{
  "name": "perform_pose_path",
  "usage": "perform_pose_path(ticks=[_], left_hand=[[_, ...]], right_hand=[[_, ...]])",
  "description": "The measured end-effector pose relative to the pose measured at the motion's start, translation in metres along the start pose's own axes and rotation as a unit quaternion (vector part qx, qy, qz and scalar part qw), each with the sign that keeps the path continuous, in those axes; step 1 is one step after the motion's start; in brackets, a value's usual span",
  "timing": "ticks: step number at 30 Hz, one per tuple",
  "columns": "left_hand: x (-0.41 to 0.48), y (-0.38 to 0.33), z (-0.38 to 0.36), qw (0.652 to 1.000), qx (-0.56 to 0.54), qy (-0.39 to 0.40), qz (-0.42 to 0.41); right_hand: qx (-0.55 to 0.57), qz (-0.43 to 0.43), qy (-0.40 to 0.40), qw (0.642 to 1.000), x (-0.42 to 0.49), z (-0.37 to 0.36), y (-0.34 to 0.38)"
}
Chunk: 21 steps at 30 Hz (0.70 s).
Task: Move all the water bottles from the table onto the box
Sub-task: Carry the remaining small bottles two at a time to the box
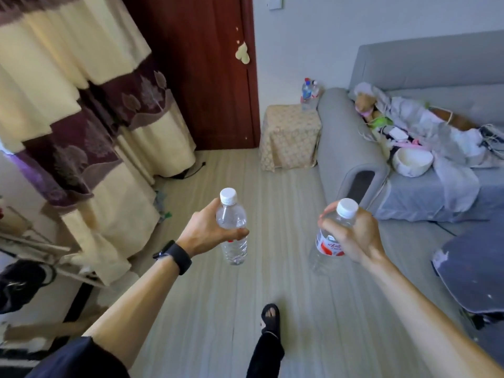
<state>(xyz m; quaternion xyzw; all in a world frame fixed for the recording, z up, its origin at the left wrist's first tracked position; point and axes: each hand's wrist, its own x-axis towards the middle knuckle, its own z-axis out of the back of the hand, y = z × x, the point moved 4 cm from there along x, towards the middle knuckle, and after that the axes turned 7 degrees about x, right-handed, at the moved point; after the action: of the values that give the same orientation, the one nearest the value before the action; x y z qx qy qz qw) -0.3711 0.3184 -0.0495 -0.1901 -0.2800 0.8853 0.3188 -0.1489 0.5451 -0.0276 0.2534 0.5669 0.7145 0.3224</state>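
My left hand [207, 231] grips one water bottle [234, 252], my right hand [354, 237] a red-labelled bottle [328, 245] — both upright. Further bottles [308, 91] stand on the cloth-covered box [289, 135].

Left hand [210, 230] at 7 o'clock, black watch [176, 255] on the wrist, grips a white-capped water bottle [231, 218] round its upper body, roughly upright. Right hand [351, 236] at 4 o'clock grips a second white-capped bottle [328, 241], red-labelled, just below the neck, its base tilted toward 7 o'clock; both are held in the air over the pale striped floor [286, 214], well apart. At 1 o'clock a cloth-covered box [290, 135] stands between a dark red door [196, 64] and a grey sofa [351, 148], with a small cluster of bottles [309, 91] at its far right corner; a foot in a black sandal [270, 316] shows at 6 o'clock.
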Motion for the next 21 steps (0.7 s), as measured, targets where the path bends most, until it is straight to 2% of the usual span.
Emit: perform_pose_path(ticks=[5,13,21], left_hand=[[0.149,-0.009,0.0,0.999,-0.006,0.032,-0.003],[0.355,-0.064,0.015,0.997,-0.007,0.061,-0.038],[0.553,-0.095,0.01,0.997,-0.004,0.068,-0.046]], right_hand=[[-0.014,-0.021,-0.012,1.0,0.131,-0.011,-0.013],[-0.013,-0.031,-0.048,0.998,0.316,-0.004,-0.019],[0.005,-0.048,-0.057,0.997,0.514,-0.009,-0.043]])
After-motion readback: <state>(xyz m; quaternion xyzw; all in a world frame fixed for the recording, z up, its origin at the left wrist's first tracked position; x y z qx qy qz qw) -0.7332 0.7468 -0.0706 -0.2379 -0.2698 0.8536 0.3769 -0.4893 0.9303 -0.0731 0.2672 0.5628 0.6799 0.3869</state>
